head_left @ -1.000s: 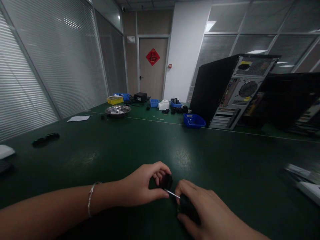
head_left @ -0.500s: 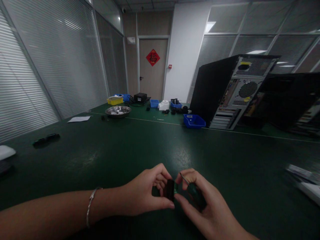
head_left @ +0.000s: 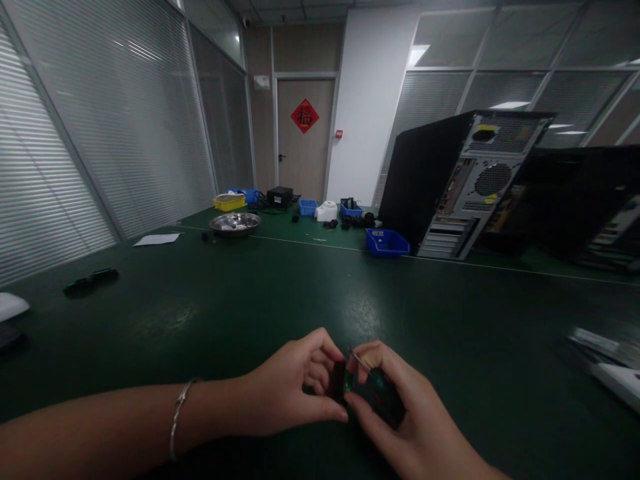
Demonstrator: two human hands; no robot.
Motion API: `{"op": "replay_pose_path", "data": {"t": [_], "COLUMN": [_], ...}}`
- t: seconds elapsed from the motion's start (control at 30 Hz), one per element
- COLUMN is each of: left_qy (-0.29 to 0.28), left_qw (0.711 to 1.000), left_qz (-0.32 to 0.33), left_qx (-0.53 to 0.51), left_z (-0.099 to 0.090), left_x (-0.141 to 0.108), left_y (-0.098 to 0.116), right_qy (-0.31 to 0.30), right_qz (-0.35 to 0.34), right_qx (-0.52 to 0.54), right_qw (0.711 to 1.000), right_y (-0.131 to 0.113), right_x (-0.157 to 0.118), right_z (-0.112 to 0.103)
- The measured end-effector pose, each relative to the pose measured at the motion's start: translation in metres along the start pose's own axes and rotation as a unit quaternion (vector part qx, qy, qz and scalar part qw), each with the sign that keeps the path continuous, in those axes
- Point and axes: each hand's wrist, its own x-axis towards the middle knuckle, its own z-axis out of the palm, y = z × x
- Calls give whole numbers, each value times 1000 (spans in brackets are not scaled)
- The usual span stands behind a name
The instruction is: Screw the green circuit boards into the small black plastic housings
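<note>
We take the deep-blue bin [head_left: 387,243] as our landmark. On the side of it nearest us, and a little to its left, our left hand [head_left: 295,387] curls its thumb and fingers around a small black block [head_left: 339,379], pinching it by its edges. A green piece [head_left: 349,381] shows along the block's right side, and the thumb and fingertips of our right hand [head_left: 413,407] close in on it there; the spot is too dark for us to tell how firmly they touch. That same right hand grips a screwdriver [head_left: 387,395] — its dark handle tucked in the palm, its thin shaft slanting up and left past the fingers. A silver bracelet [head_left: 177,420] circles our left wrist. All this is on the near side of the bin, over the green tabletop [head_left: 260,293]. Just right of the bin stands a black computer tower [head_left: 425,187], its metal back turned partly toward us. Well left of the bin we see a metal bowl [head_left: 235,225], and farther left a white sheet [head_left: 157,239]. Beyond the bin, to its left, sit a white plastic piece [head_left: 327,211] and — farther left again — a black box [head_left: 280,196] and a yellow tray [head_left: 229,203].
</note>
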Motion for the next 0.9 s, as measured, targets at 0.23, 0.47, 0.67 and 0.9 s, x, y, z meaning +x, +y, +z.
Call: {"op": "replay_pose_path", "data": {"t": [0.23,0.47,0.67,0.9], "left_qy": [-6,-25,-37,20], "left_qw": [993,984,978,991], "left_qz": [-33,-16,-7,5], "left_qx": [-115,-174,-206,-135], "left_z": [0,5,5,-6], "left_x": [4,4,5,12], "left_y": [-5,2,6,11], "right_qy": [14,33,35,17], "right_qz": [-14,-70,-107,-81], "right_qx": [-2,2,-18,-24], "right_qw": [1000,997,993,996], "right_y": [1,5,8,9], "right_x": [-1,-2,-6,-3], "right_z": [2,5,5,4]}}
